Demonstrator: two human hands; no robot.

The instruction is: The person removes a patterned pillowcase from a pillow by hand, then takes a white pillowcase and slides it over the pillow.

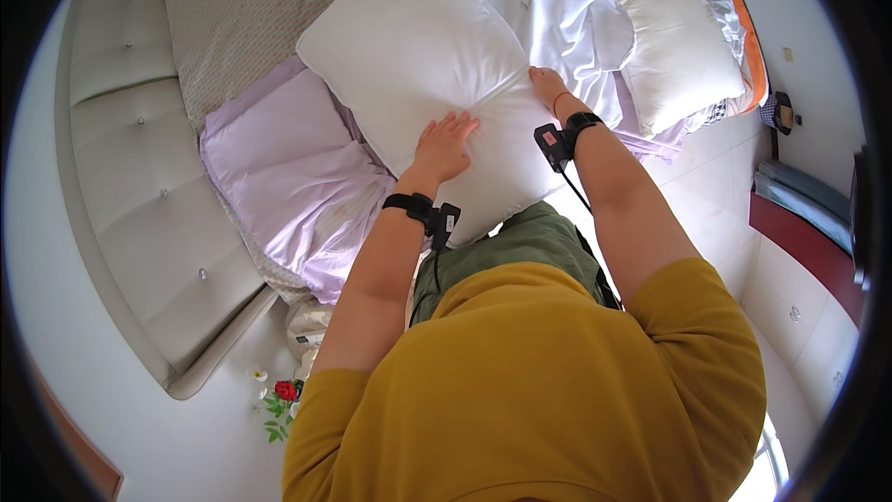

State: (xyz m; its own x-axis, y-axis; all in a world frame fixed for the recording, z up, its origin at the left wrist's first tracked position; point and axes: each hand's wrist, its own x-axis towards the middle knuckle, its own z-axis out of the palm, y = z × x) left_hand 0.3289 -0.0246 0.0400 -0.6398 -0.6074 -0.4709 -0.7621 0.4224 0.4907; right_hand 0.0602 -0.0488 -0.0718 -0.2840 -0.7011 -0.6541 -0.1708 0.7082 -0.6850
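Observation:
A large white pillow [400,46] lies in front of me on the bed, its near part reaching down to my lap. My left hand [446,147] rests on its upper face with the fingers spread. At the pillow's right edge, my right hand [550,90] is closed, pinching the fabric; its fingertips are partly hidden. Creases run across the cover between the two hands. Under and left of the pillow is a crumpled lilac cloth [288,153]. White satiny cloth [581,33] lies bunched beyond my right hand.
A second white pillow [664,37] lies at the far right of the bed. The tufted beige headboard [125,158] runs along the left. Red flowers [285,391] stand by the near left corner. A dark red-edged surface [804,246] with folded cloth is at right.

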